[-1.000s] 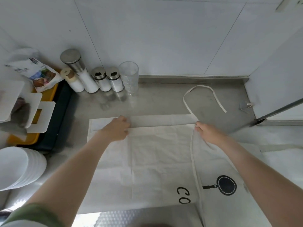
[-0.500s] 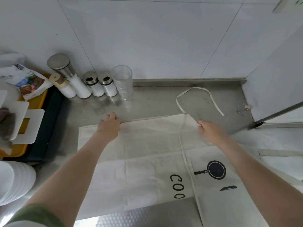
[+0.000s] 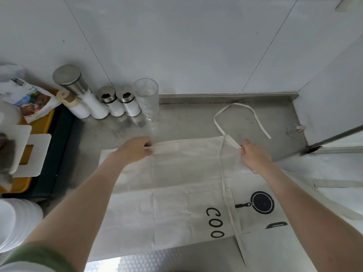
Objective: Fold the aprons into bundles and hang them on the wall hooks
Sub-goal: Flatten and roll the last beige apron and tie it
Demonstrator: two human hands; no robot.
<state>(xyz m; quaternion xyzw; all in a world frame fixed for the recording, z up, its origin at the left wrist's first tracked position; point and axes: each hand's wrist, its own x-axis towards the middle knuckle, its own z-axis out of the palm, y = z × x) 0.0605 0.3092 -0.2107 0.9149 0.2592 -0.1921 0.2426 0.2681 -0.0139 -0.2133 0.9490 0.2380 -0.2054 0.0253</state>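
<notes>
Steel table (image 3: 186,124) below white wall panels, apron (image 3: 176,183) spread flat just in front of glass (image 3: 146,97), printed end off to the right of it. Far hem pinched by left hand (image 3: 135,150) nearest glass and by right hand (image 3: 253,154) farther right, each grip clamped on cloth. Probably best folded evenly away from glass, hem kept taut, loose strap (image 3: 261,125) gathered in.

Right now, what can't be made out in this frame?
- Wall hooks: none in the head view.
- Printed word on the apron: only COO shows; the rest ends at the cloth's edge.
- Fingertips of left hand and right hand: curled onto the apron, hidden by the hands themselves.
- White stack: cut by the left edge.
</notes>
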